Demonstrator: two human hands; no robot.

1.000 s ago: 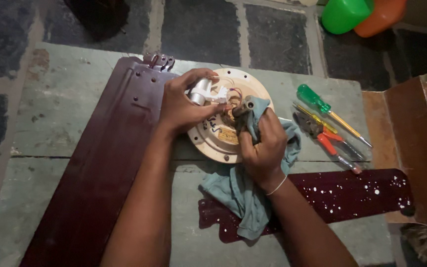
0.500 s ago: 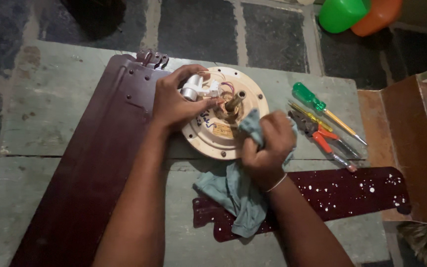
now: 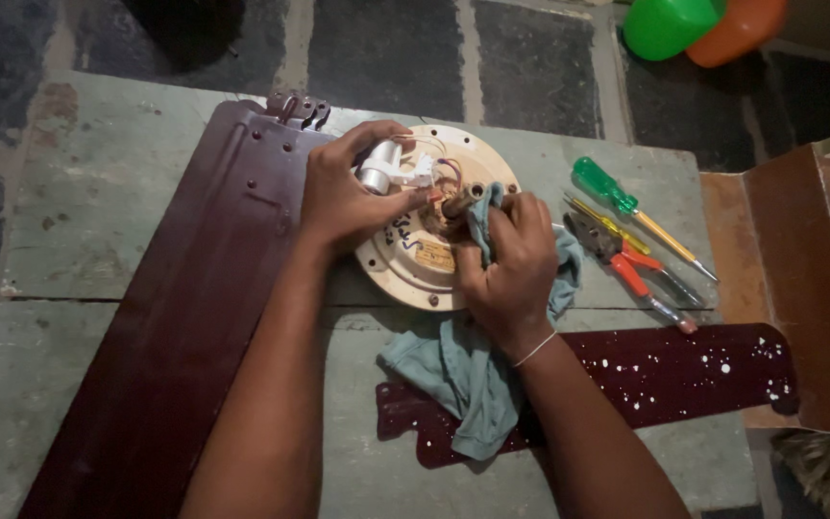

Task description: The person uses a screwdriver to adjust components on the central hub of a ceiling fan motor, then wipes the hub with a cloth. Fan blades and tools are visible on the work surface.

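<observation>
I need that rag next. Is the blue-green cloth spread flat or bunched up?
Bunched. The right hand grips part of the cloth against the shaft of the round fan motor; the rest trails crumpled over the spotted dark blade.

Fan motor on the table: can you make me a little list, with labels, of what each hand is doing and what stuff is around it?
Left hand: holds a small silver capacitor over the motor
Right hand: grips a teal cloth against the motor shaft
Fan motor: round, cream-coloured, lying flat on the grey table
Fan blades: one long maroon blade at left, one paint-speckled blade at right
Tools: green-handled screwdriver, red-handled pliers
Floor behind: green tub, orange tub
</observation>
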